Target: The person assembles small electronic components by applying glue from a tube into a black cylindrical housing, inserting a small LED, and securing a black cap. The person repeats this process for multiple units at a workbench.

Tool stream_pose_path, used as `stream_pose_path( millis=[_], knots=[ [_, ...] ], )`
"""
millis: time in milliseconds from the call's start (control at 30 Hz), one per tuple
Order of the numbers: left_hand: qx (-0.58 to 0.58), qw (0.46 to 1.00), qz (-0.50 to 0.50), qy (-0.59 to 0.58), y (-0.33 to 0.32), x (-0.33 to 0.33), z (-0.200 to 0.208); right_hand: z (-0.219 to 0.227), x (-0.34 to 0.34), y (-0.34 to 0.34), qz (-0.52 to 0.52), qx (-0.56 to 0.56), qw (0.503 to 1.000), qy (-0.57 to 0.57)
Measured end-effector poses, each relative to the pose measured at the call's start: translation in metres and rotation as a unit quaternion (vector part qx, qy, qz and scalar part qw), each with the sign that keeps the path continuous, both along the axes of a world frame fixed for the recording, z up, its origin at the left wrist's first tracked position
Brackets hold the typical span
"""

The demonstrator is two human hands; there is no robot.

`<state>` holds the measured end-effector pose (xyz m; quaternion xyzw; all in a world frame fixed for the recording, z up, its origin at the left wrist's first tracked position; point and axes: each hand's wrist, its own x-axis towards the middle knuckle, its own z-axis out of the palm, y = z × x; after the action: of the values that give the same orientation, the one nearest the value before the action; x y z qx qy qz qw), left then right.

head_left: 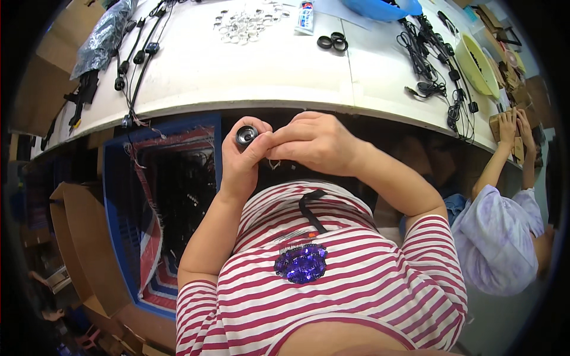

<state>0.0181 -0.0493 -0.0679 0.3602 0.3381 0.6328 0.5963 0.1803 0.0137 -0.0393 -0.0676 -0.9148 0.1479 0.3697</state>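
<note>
My left hand (237,166) is closed around a short black cylindrical part (246,136). Its round end faces up and shows a shiny ring with a dark centre. Beside it, my right hand (323,142) is pinched, with the fingertips against my left thumb. Whatever those right fingers may hold is hidden. Just below where the hands meet, a small pale thing (274,164) shows, too small to name. Both hands are in front of the white table's (267,77) near edge, above my lap.
Black rings (339,45), a white-and-blue tube (305,18) and a spread of small clear rings (246,26) lie on the table. Cables (139,56) flank them. A blue crate (113,196) stands low left. At right, a co-worker's hands (513,127) hold a brown box.
</note>
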Motion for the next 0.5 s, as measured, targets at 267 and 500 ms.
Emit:
stream_pose_path(
  millis=[267, 500],
  knots=[
    [-0.018, 0.998, 0.048, 0.027, -0.003, -0.009, 0.015, 0.011, 0.012, 0.152, -0.410, -0.015, 0.907, -0.092],
    [0.030, 0.992, -0.008, 0.119, -0.021, 0.005, 0.029, -0.007, 0.014, 0.243, -0.438, -0.206, 0.851, -0.203]
  ],
)
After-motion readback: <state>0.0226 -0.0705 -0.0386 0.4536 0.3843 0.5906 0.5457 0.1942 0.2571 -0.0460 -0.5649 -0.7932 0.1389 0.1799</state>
